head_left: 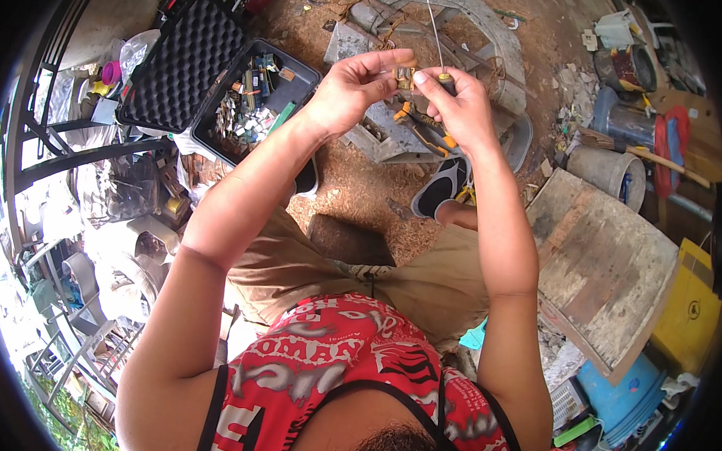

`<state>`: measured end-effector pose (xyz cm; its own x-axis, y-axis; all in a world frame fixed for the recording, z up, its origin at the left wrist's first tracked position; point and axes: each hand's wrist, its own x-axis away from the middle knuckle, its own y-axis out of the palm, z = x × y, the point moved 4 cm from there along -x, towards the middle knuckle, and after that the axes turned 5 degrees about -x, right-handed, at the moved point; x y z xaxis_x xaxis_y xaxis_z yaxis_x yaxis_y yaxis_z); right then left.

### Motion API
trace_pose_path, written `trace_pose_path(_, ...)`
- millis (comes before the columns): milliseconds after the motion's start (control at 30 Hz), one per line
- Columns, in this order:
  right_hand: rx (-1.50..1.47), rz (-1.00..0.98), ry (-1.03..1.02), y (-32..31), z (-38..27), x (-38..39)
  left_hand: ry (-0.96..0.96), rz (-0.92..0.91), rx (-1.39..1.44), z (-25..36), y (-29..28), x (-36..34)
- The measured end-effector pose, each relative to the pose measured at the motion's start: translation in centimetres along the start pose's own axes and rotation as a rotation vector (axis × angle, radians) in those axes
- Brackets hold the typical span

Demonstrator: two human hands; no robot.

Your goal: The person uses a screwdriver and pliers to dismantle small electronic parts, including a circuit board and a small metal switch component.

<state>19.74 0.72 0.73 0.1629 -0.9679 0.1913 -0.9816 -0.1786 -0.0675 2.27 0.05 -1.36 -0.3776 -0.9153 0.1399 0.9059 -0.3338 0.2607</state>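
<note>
My left hand [358,86] is up in front of me, pinching a small brass-coloured part [403,76] between thumb and fingers. Close beside it, my right hand [459,102] is closed around a screwdriver [445,79] whose long thin shaft points up and away from me. The right thumb and fingertip touch or nearly touch the small part's edge; which one I cannot tell. Below the hands, pliers with orange and black handles [424,129] lie on a grey, worn piece [388,143] on the ground.
An open black case [303,74] with a foam-lined lid, full of small metal and electronic pieces, stands to the left. At the right are a weathered wooden board [602,266], a grey bucket [605,170], a yellow case [686,308] and a blue tub [621,394]. Shavings cover the ground.
</note>
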Motion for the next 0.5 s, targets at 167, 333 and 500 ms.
trace_pose_path(167, 0.083, 0.011, -0.092, -0.1, 0.24, -0.25, 0.065, 0.019, -0.135, 0.22, 0.13, -0.07)
trace_pose_path(333, 0.09, 0.018, -0.185, 0.13, -0.16, -0.29, 0.09, 0.057, -0.194, 0.33, 0.0, 0.04)
trace_pose_path(500, 0.112, 0.047, -0.222, 0.58, 0.1, -0.39, 0.072, 0.071, -0.192, 0.3, -0.1, 0.35)
